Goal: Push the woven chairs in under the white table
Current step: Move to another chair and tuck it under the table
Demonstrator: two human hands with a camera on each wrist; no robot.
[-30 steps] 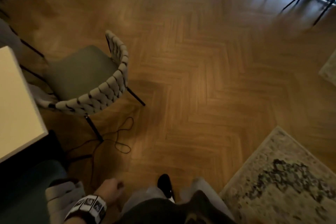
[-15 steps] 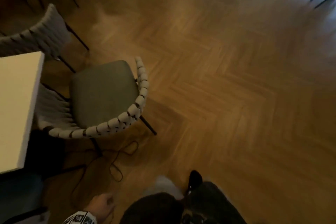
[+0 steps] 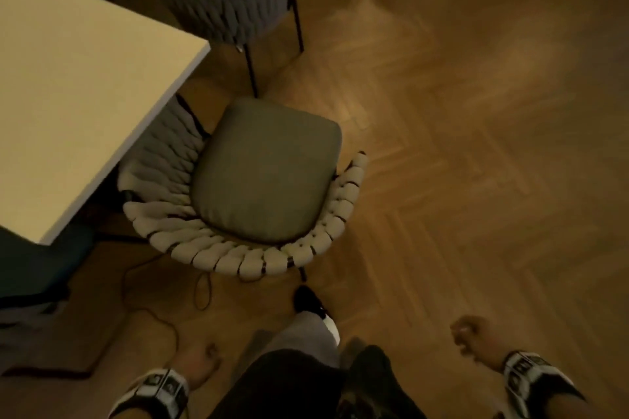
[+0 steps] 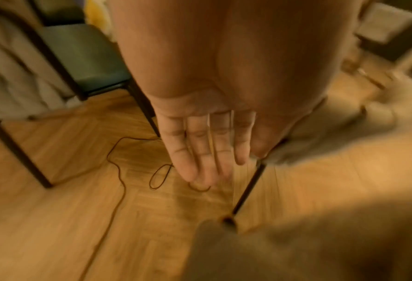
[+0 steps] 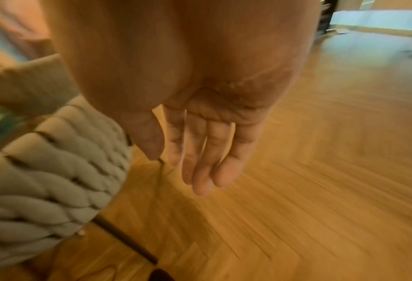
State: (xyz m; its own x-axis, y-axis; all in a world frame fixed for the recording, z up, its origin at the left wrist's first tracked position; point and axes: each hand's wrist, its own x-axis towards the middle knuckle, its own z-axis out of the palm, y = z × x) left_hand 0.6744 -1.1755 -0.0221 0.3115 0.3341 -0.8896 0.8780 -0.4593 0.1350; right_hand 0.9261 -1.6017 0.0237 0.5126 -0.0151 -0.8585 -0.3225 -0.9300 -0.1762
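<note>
Table edge (image 3: 190, 78) hides the near woven chair (image 3: 265, 173) partly; both hands' fingers (image 4: 200, 152) hang loose, holding nothing

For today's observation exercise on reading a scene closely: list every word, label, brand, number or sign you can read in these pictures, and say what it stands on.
No readable text in any view.
Left wrist band: black-and-white square marker patterns, no letters or numbers legible.
Right wrist band: the same kind of patterns, blurred, nothing legible.
White table, nearer woven chair, farther woven chair: no label or brand visible.
</note>
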